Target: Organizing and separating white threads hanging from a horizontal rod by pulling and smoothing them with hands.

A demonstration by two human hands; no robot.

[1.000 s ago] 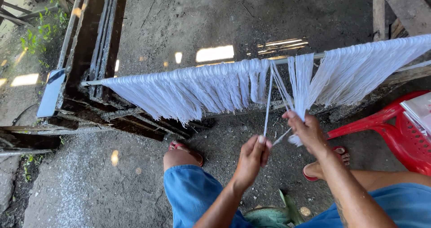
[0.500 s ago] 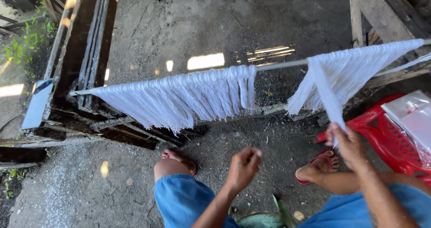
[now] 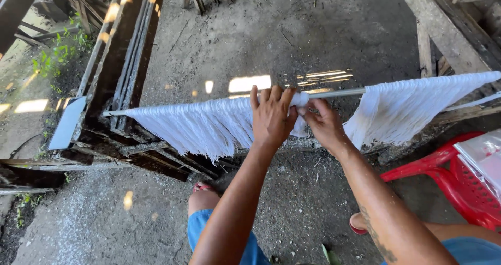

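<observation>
A thin metal rod [image 3: 336, 93] runs across the view with white threads hanging from it in two bunches. My left hand [image 3: 271, 116] lies flat over the right end of the left bunch of white threads [image 3: 198, 124], fingers spread upward. My right hand [image 3: 324, 125] pinches the same bunch's end at the rod, next to the left hand. A bare stretch of rod separates them from the right bunch of white threads [image 3: 412, 111].
A dark wooden frame [image 3: 112, 77] holds the rod's left end. A red plastic chair [image 3: 459, 181] with a clear plastic bag stands at the right. Wooden beams [image 3: 443, 30] lie at the upper right. My sandalled feet rest on the dirt floor [image 3: 292, 35].
Both hands rose from below up to the rod. The right hand let go of the strand it pulled from the right bunch. The left hand now presses the left bunch's end.
</observation>
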